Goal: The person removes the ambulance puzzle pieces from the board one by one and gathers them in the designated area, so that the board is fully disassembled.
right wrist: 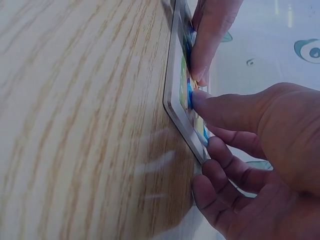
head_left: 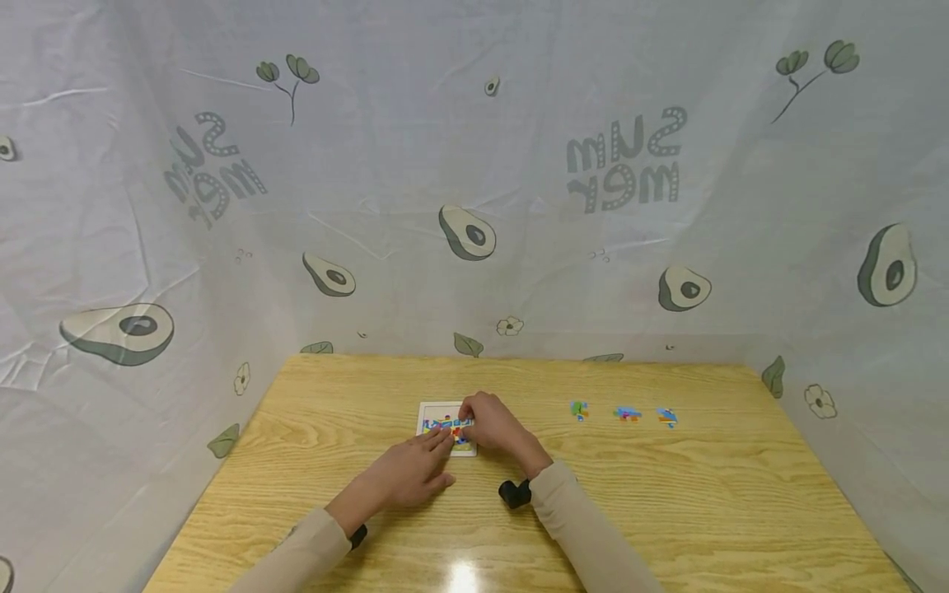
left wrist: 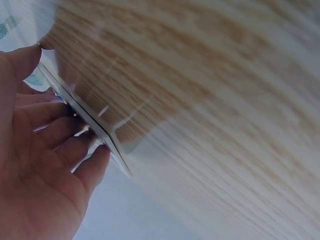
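Note:
A jigsaw puzzle with a colorful picture sits in a white-framed tray [head_left: 437,404] on the table, partly covered by both hands. My left hand [head_left: 415,471] lies palm down over the tray's near left part, fingers extended onto the picture. From the left wrist view, the fingertips of this hand [left wrist: 50,150] rest along the tray's face. At the tray's right side, my right hand [head_left: 495,424] has its fingers curled. Its thumb [right wrist: 225,107] presses a blue puzzle piece [right wrist: 189,92] in the right wrist view, while other fingertips sit at the tray's edge.
To the right on the wooden table [head_left: 704,494] lie three loose puzzle clusters: a green one [head_left: 579,409], a blue and pink one [head_left: 627,413] and a blue and orange one [head_left: 667,417]. A printed curtain [head_left: 385,165] hangs behind the table and at its sides.

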The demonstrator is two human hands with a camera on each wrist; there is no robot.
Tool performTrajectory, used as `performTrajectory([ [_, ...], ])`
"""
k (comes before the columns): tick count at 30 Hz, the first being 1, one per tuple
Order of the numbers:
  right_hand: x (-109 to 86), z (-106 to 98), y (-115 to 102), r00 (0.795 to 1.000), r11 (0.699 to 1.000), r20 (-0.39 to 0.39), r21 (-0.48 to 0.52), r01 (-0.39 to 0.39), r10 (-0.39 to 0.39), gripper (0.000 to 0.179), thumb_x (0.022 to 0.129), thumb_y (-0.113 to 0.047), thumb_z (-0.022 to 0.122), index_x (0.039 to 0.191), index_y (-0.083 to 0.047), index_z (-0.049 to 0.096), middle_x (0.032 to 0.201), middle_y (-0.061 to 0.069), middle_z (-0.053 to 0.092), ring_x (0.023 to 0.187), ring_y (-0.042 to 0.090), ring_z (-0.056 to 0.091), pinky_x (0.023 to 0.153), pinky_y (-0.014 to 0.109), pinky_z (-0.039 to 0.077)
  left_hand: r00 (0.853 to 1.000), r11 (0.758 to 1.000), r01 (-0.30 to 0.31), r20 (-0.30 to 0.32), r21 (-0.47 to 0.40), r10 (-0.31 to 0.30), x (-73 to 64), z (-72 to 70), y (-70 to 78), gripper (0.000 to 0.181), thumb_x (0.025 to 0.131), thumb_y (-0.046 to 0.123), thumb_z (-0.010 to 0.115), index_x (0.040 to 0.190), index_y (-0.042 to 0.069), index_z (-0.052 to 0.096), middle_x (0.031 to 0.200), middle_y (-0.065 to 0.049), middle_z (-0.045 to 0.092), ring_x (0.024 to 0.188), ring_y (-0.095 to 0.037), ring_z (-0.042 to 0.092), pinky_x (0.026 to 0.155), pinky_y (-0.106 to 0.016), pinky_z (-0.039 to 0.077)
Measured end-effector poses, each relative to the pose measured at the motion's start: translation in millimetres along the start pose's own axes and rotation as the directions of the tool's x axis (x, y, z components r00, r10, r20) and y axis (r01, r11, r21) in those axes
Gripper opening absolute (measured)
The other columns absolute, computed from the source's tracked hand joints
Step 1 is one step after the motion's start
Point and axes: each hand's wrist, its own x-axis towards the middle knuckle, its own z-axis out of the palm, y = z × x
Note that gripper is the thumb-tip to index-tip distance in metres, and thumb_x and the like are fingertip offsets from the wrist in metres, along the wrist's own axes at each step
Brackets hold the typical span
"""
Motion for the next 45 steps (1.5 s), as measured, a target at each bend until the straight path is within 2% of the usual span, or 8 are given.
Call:
performTrajectory([
  [11,-1.0,2.5,-1.0,1.0,1.0,-0.023,-0.013,0.011,-0.011,0.015,0.09,-0.006,0.08,0.101,-0.002,0.072,0.099,0.011,0.067,0.086,0.018,0.054,0.079,0.038,0.052,1.0,1.0,-0.004,-0.01,0.019,0.005,0.3,0.9,1.2,0.067,0.11,0.046,0.05,0.16,0.002,0.043,0.167,-0.016,0.043,0.158,-0.031,0.039,0.127,-0.044,0.04],
  [18,-4.6,0.2,0.3,0.999,1.0,-0.035,0.021,0.009,-0.008,0.012,0.091,-0.002,0.076,0.101,-0.003,0.071,0.1,0.012,0.065,0.087,0.018,0.054,0.079,0.037,0.051,1.0,1.0,-0.003,0.004,0.009,0.003,0.6,0.5,1.6,0.067,0.11,0.046,0.05,0.16,0.002,0.042,0.167,-0.015,0.042,0.158,-0.031,0.038,0.127,-0.045,0.04],
  [25,-8.0,-7.3,2.4,0.999,0.996,-0.018,0.087,0.029,-0.027,0.018,0.092,0.004,0.065,0.107,-0.005,0.07,0.086,0.004,0.062,0.074,0.014,0.051,0.064,0.027,0.044,1.0,1.0,-0.006,-0.002,0.03,0.006,1.0,-2.6,1.7,0.066,0.111,0.046,0.05,0.16,0.002,0.043,0.166,-0.016,0.044,0.157,-0.032,0.04,0.126,-0.045,0.042],
  [33,-8.7,-8.9,4.8,0.999,0.994,-0.007,0.101,0.034,-0.034,0.02,0.095,0.004,0.062,0.11,-0.006,0.07,0.083,0.002,0.06,0.069,0.013,0.048,0.062,0.025,0.041,1.0,1.0,-0.018,-0.005,-0.017,0.018,1.8,-6.1,3.3,0.056,0.111,0.044,0.05,0.161,0.018,0.046,0.166,-0.019,0.042,0.154,-0.035,0.045,0.121,-0.051,0.047],
  [41,-10.0,-6.8,5.7,0.999,0.992,-0.02,0.114,0.045,-0.043,0.017,0.096,0.004,0.062,0.107,-0.005,0.072,0.076,0.001,0.056,0.064,0.011,0.045,0.058,0.022,0.036,0.999,0.998,0.007,-0.034,-0.062,-0.009,3.6,-4.8,5.3,0.05,0.111,0.042,0.052,0.155,0.018,0.055,0.162,-0.019,0.048,0.149,-0.036,0.051,0.115,-0.052,0.052],
  [45,-10.9,-6.9,5.4,0.998,0.99,-0.047,0.133,0.051,-0.045,0.018,0.097,0.002,0.061,0.11,-0.005,0.07,0.08,0.0,0.061,0.066,0.011,0.049,0.06,0.023,0.041,0.999,0.996,0.022,-0.03,-0.086,-0.024,6.7,-7.2,5.4,0.049,0.11,0.041,0.053,0.153,0.018,0.057,0.161,-0.02,0.049,0.148,-0.036,0.052,0.114,-0.053,0.053],
])
